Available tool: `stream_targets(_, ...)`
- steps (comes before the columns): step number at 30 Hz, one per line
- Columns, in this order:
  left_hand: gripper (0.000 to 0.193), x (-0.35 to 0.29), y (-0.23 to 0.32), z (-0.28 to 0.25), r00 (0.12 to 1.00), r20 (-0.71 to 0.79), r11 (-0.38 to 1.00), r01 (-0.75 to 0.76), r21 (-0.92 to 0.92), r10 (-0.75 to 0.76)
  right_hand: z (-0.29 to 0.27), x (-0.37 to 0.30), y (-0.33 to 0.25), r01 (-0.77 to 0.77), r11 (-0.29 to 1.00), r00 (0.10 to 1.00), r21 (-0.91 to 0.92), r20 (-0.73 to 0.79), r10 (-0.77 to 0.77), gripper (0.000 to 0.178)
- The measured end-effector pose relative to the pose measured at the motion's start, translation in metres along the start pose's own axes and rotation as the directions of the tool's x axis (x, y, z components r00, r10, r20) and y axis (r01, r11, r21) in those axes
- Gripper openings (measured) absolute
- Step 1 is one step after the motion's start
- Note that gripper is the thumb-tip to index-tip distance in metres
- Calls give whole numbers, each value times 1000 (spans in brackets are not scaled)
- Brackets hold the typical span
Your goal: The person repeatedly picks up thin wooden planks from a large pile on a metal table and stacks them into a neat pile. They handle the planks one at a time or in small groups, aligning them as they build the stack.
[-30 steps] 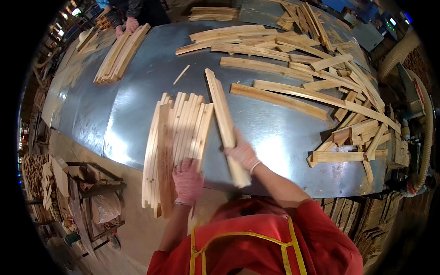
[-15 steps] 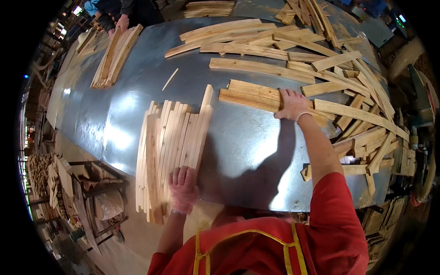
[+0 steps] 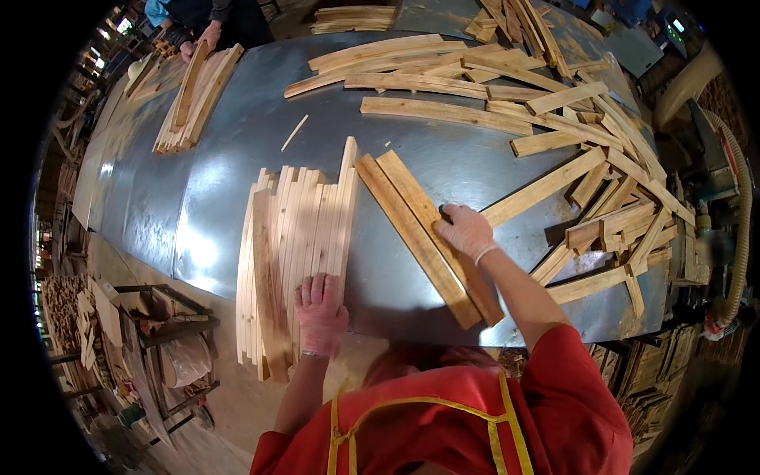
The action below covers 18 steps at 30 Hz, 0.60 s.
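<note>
My right hand (image 3: 465, 230), in a pale glove, grips a pair of wooden strips (image 3: 418, 237) lying side by side. They slant across the metal table, their near ends by its front edge. To the left, a row of pale wooden strips (image 3: 305, 214) lies close together, ends uneven. My gloved left hand (image 3: 321, 314) lies with its fingers stretched over the near ends of this row. A browner strip (image 3: 267, 277) rests on top, left of that hand. Just beyond my right hand a single plank (image 3: 546, 186) slants toward the pile.
A loose pile of wooden strips (image 3: 617, 229) covers the right side of the metal table (image 3: 222, 182). At the far left, another person's hands (image 3: 207, 38) are at a stack of strips (image 3: 198, 99). A thin sliver (image 3: 294, 133) lies mid-table. A cart (image 3: 170, 317) stands lower left.
My right hand has come nearer and to the left with the two strips, which have turned from crosswise to a steep slant. My left hand has stayed at the pale row.
</note>
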<state>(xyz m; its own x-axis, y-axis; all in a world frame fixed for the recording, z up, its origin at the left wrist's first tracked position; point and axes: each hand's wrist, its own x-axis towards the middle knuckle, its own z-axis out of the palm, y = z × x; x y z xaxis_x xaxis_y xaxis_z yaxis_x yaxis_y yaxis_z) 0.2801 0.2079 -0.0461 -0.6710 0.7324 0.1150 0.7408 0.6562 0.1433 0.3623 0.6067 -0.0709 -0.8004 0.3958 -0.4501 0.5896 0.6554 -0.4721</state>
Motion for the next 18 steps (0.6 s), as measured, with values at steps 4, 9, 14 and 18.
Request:
stream_targets(4,73,-11,-5,9,999,32,999,27,38,-28,47,-80,-98,-46,995,972,-87,-235,24,88)
stream_targets(9,79,-20,-12,20,999,28,999,31,14,-31,80,-81,-107,-63,994,968,-88,-247,39,99)
stream_targets(14,77,-19,-16,16,1000,28,999,-11,-35,12,85,-105,-117,-8,939,962,343,-253,100,92)
stream_targets(18,71,-19,-24,17,999,39,983,-10,-185,17,105,-116,-143,10,598,994,801,-73,82,94)
